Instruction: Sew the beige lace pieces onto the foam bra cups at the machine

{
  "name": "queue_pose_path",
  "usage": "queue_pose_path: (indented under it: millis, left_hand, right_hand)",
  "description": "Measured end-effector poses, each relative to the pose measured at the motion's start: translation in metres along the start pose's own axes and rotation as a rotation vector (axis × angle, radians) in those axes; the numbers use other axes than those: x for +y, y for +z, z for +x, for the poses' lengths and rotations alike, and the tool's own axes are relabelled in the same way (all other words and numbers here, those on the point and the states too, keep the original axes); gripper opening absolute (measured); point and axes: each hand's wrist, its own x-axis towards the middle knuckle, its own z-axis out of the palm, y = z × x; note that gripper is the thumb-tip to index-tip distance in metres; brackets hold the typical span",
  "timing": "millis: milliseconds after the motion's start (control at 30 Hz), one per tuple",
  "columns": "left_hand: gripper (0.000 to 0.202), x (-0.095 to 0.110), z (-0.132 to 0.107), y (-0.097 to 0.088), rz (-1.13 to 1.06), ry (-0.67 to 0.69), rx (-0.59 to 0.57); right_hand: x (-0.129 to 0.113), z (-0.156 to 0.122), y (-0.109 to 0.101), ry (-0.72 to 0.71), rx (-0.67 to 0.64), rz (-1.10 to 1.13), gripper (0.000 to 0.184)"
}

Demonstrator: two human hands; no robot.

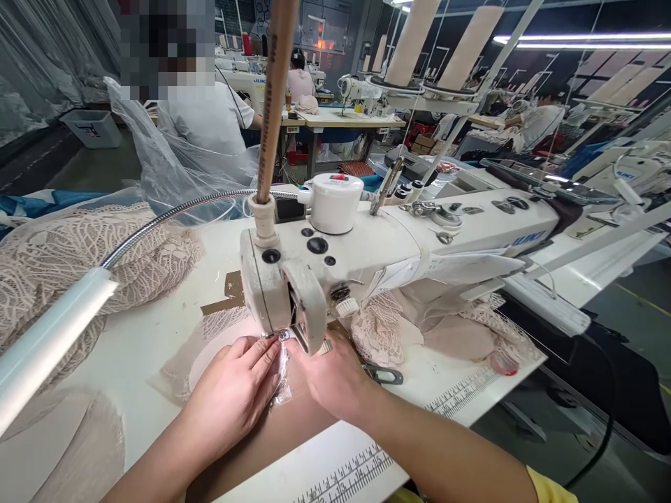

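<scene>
A strip of lace [284, 378] is kept on the table [131, 349] under the sewing machine [367, 251] head, pressed down by the flat, outstretched fingers of the left hand [235, 391]; the right hand [330, 377] is laid just beside it, its grip hidden

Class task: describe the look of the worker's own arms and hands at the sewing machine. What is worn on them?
Both hands are bare: the left hand and the right hand show no gloves, rings or watch. The left arm is uncovered as far as it shows; the right arm meets a yellow sleeve at the picture's bottom edge.
</scene>
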Motion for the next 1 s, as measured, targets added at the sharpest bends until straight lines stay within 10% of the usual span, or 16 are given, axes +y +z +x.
queue_pose_path:
  millis: [333, 1000]
  left_hand:
    - [0.027, -0.006, -0.006, 0.006, 0.012, 0.083, 0.023]
    - [0.031, -0.004, 0.002, 0.003, -0.014, -0.031, 0.041]
  right_hand:
    - [0.004, -0.005, -0.007, -0.157, -0.055, 0.1, 0.019]
    - [-0.004, 0.003, -0.003, -0.004, -0.036, -0.024, 0.042]
